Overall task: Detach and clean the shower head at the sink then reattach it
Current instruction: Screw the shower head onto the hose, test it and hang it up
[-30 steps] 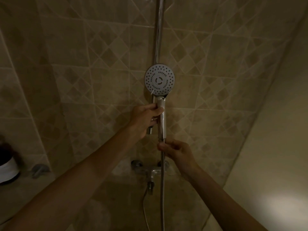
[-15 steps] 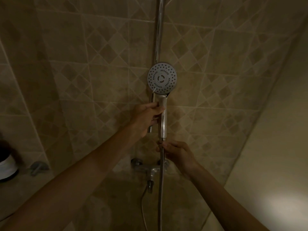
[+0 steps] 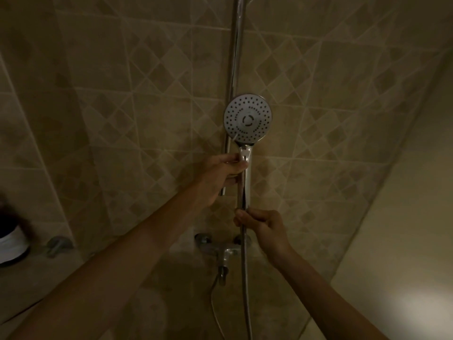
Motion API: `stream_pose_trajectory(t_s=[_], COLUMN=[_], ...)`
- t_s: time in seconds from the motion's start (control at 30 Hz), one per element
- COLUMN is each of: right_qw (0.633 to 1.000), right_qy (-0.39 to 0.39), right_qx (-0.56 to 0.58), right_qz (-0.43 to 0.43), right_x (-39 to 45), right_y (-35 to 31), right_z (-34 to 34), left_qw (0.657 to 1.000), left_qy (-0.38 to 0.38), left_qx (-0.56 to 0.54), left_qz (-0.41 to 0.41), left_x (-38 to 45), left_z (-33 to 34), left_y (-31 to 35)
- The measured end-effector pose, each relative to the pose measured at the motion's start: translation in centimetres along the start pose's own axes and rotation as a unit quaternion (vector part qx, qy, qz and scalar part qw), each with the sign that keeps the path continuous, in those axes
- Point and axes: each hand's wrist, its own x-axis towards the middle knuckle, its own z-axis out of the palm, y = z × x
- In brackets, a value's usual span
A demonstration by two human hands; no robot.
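The shower head (image 3: 247,118), a round grey face with many nozzle holes on a chrome handle, stands upright in front of the vertical chrome rail (image 3: 235,50). My left hand (image 3: 221,175) is closed around the upper part of the handle, at the rail. Just below the handle's lower end, my right hand (image 3: 261,223) grips the metal hose (image 3: 245,278) where it joins the handle. The hose hangs straight down past the chrome mixer tap (image 3: 221,249).
Beige tiled walls close in behind and on the left. A plain pale wall rises on the right. A dark and white container (image 3: 11,239) and a small grey fitting (image 3: 57,244) sit on a ledge at the far left.
The shower head with both hands has shifted slightly right and down in view. Both grips look the same as before.
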Motion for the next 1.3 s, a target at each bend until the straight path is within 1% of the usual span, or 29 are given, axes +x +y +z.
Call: stream_pose_trajectory(t_s=[0.17,0.27,0.3,0.37,0.47,0.53,0.63,0.67,0.73,0.9,0.93,1.1,1.2,1.3], right_qw=[0.997,0.991,0.988,0.99,0.993,0.989,0.974,0.972,0.975,0.98,0.981,0.986,0.985,0.983], right_qy=[-0.032,-0.065,-0.081,-0.099,-0.089,-0.082,-0.084,-0.085,-0.09,-0.092,-0.087,-0.052,-0.047,-0.047], right_qx=[0.063,0.113,0.12,0.095,0.068,0.102,0.187,0.194,0.176,0.118,0.106,0.044,0.022,-0.017], right_qz=[0.009,0.042,0.047,0.042,0.044,0.062,0.092,0.099,0.104,0.134,0.136,0.155,0.166,0.177], right_x=[-0.3,-0.2,-0.2,-0.3,-0.6,-0.6,-0.3,-0.3,-0.6,-2.5,-3.0,-5.0,-6.1,-7.1], right_y=[0.3,0.5,0.6,1.0,1.2,1.3,1.2,1.1,1.4,4.7,5.5,9.1,11.7,14.1], right_z=[-0.4,-0.8,-1.1,-1.7,-2.2,-2.4,-3.1,-3.4,-4.1,-5.6,-5.6,-6.0,-6.2,-6.4], left_qw=[1.0,0.999,0.999,0.998,0.997,0.997,0.996,0.995,0.993,0.986,0.986,0.989,0.988,0.987], left_qy=[-0.013,-0.022,-0.027,-0.041,-0.059,-0.069,-0.087,-0.096,-0.108,-0.139,-0.134,-0.056,-0.022,0.008], left_qx=[-0.028,-0.04,-0.045,-0.047,-0.04,-0.031,-0.02,-0.02,-0.019,0.02,0.026,0.026,0.022,0.04], left_qz=[0.0,-0.004,-0.007,-0.013,-0.018,-0.017,-0.027,-0.035,-0.05,-0.087,-0.094,-0.133,-0.154,-0.158], left_x=[0.1,0.0,-0.1,-0.1,-0.3,-0.6,-1.1,-1.3,-1.6,-2.9,-3.3,-5.1,-6.3,-7.4], left_z=[-0.1,0.0,0.0,0.1,0.4,0.7,1.2,1.3,1.5,1.3,1.5,2.7,3.6,4.2], left_y=[-0.2,-0.6,-0.8,-1.3,-2.1,-2.8,-4.1,-4.7,-5.8,-9.1,-9.8,-14.4,-17.4,-20.2])
